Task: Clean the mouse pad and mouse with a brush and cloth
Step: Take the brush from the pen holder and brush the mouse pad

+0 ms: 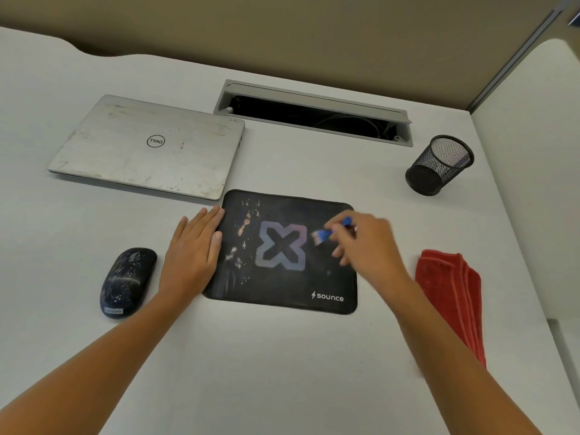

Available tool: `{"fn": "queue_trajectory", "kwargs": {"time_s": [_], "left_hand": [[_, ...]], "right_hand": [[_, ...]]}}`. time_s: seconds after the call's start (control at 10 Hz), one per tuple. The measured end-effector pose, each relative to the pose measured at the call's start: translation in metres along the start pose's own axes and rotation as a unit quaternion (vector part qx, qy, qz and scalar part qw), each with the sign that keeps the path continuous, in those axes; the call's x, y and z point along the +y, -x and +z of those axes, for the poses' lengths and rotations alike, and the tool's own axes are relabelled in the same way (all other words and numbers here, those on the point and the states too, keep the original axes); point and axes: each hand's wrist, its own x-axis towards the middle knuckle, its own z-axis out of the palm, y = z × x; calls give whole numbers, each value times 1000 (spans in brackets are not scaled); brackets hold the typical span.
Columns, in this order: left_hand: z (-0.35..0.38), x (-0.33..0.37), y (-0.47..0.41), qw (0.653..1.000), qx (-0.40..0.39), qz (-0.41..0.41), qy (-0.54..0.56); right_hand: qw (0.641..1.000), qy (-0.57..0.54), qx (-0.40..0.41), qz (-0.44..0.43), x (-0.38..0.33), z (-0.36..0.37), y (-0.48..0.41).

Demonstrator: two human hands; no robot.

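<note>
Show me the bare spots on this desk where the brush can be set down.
Free: the wide strip of desk in front of the pad; the patch between pad, cloth and mesh cup. Crowded: left of the pad, where the left hand, mouse and laptop sit close.

Light: even, soft, moderately bright indoor light on the white desk [282,356] | Shadows: faint, short, under the arms | Glare: none strong; dull sheen on the closed laptop [147,146] | Blur: right hand [367,243] and blue brush [329,232] motion-smeared | Distortion: wide-angle bending of desk edges | Focus: otherwise fairly sharp
</note>
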Motion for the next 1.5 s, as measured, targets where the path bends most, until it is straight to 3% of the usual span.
{"fn": "queue_trajectory", "kwargs": {"time_s": [0.1, 0.2, 0.3, 0.4, 0.5, 0.6, 0.7, 0.8, 0.9, 1.0, 1.1, 1.2, 1.3, 1.4, 1.5], "left_hand": [[0, 1, 0, 1000, 1, 0, 2], [0, 2, 0, 1000, 3, 2, 4], [-1, 2, 0, 1000, 3, 2, 4], [0, 1, 0, 1000, 6, 1, 4], [0, 1, 0, 1000, 6, 1, 4], [0, 1, 1, 1000, 6, 2, 4], [0, 2, 1, 1000, 5, 1, 2], [1, 1, 0, 1000, 3, 1, -1], [0, 0, 0, 1000, 2, -1, 3], [1, 1, 0, 1000, 5, 2, 3], [1, 0, 0, 1000, 4, 2, 4], [1, -1, 0, 1000, 4, 2, 6], [2, -2, 0, 1000, 5, 2, 9], [3, -1, 1, 1000, 5, 2, 7], [4, -3, 0, 1000, 7, 4, 5]], "right_hand": [[978, -70, -197, 5, -2, 20, 35], [996, 9, -81, 42, 9, 14, 34], [982, 160, 80, 56, 19, -2, 31], [997, 59, 35, -23, 18, 1, 45], [992, -28, -119, -36, 14, 22, 68], [999, 34, -3, 1, 24, 15, 58], [976, 150, 156, 17, 29, -3, 54], [998, 32, 50, -37, 21, 2, 65], [994, -23, -110, 10, 18, 19, 83], [989, 145, 10, 20, 25, 8, 80], [972, 202, 116, -29, 24, 1, 84], [996, 73, -8, -59, 15, 14, 90], [993, 52, -104, -31, 14, 22, 97], [956, 290, -29, 23, 24, 2, 95], [946, 321, 36, 31, 19, -1, 97]]}}
